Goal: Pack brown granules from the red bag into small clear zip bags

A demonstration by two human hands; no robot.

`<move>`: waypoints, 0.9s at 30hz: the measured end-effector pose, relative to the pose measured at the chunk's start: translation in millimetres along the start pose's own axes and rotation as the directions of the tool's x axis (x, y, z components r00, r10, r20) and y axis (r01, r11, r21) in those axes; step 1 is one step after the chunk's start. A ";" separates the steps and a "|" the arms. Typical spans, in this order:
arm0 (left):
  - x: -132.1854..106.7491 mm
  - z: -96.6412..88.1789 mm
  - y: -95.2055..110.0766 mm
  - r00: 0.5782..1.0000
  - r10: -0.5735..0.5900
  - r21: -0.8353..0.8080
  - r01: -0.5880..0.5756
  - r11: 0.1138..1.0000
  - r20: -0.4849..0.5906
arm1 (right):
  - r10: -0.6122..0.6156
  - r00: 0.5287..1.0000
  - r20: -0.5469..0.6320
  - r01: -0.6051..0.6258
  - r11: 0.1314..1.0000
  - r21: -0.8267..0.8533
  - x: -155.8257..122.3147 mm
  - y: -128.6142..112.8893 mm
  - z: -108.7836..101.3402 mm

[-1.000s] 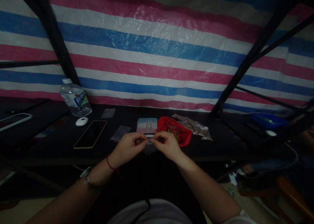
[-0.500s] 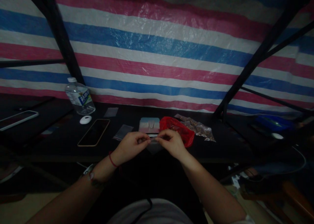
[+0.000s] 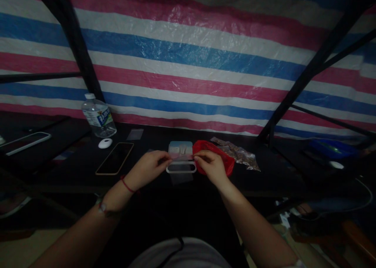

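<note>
My left hand (image 3: 155, 164) and my right hand (image 3: 212, 166) face each other over the black table, fingertips pinched. Between them they stretch a small clear plastic bag (image 3: 182, 158) by its two ends. Just behind it lies a flat blue-and-pink thing (image 3: 180, 146) with a pale shape on its surface. Below the bag, a white-rimmed dark oblong (image 3: 181, 168) shows, and a clear plastic piece (image 3: 182, 178) lies in front of it; whether that is part of the held bag I cannot tell. An open red plastic bag (image 3: 230, 167) sits beside my right hand.
Clear bags of brown bits (image 3: 242, 156) lie to the right. A phone (image 3: 115, 158), a white rounded object (image 3: 105, 143), a plastic bottle (image 3: 100, 117) and a flat clear bag (image 3: 135, 134) are on the left. Dark metal posts (image 3: 79, 45) stand before a striped sheet (image 3: 188, 64).
My hands have moved apart and slightly up, pulling the clear bag taut between them. The white-rimmed oblong has come into sight below. The view has shifted a little.
</note>
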State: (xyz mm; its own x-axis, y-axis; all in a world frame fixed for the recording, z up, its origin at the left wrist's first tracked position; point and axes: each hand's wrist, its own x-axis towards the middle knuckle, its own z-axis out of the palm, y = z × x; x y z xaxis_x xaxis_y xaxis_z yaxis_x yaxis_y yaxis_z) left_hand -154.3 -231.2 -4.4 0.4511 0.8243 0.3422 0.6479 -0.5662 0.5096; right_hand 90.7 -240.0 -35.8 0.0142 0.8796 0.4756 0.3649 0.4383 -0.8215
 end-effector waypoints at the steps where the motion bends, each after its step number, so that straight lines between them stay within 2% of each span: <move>1: 0.1 -8.6 -6.2 0.998 -0.029 0.023 0.031 0.999 -0.059 | 0.013 0.999 -0.048 -0.014 1.000 -0.012 3.7 2.3 -7.5; 3: -0.6 -26.4 -22.9 0.976 -0.089 0.087 0.107 0.990 -0.199 | 0.043 0.990 -0.133 -0.049 0.998 -0.038 11.7 7.7 -25.2; 5: -2.9 -38.5 -44.2 0.940 -0.105 0.156 0.163 0.974 -0.325 | 0.045 0.985 -0.165 -0.055 0.997 -0.060 18.9 13.4 -42.7; 7: -7.2 -39.4 -67.8 0.939 -0.070 0.201 0.144 0.969 -0.337 | 0.020 0.986 -0.162 -0.038 0.993 -0.108 24.0 18.6 -55.9; 11: -20.7 -14.7 -110.1 0.998 -0.013 0.220 0.027 0.975 -0.067 | 0.062 0.992 -0.111 -0.094 0.948 -0.303 28.1 28.5 -65.9; 14: -31.0 3.0 -128.1 0.987 -0.075 0.207 0.044 0.977 0.141 | 0.102 0.995 0.014 -0.086 0.896 -0.436 28.7 37.6 -63.1; 17: -36.5 8.7 -133.3 0.976 -0.128 0.218 0.089 0.972 0.176 | 0.044 0.988 0.147 0.025 0.899 -0.438 28.5 44.9 -59.3; 20: -36.9 9.7 -132.7 0.979 -0.125 0.230 0.086 0.969 0.158 | 0.021 0.984 0.178 0.059 0.899 -0.434 30.1 46.7 -65.0; 22: -35.9 11.6 -132.8 0.980 -0.107 0.224 0.068 0.972 0.170 | 0.062 0.993 0.101 -0.005 0.873 -0.487 33.3 47.8 -78.2; 24: -34.9 14.7 -133.9 0.979 -0.106 0.228 0.064 0.971 0.173 | 0.077 0.996 -0.049 -0.091 0.844 -0.528 37.5 53.2 -98.2; 27: -32.8 18.4 -135.1 0.979 -0.136 0.274 0.091 0.957 0.152 | -0.031 0.970 -0.242 -0.118 0.807 -0.578 42.0 74.7 -133.0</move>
State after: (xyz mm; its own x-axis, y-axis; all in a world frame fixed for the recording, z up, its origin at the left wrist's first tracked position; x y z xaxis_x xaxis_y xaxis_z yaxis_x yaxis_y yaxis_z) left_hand -245.3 -181.8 -99.0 0.4465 0.8828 0.1460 0.8294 -0.4695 0.3026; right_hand 242.3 -194.9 -35.4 0.2277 0.7943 0.5632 0.8313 0.1426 -0.5372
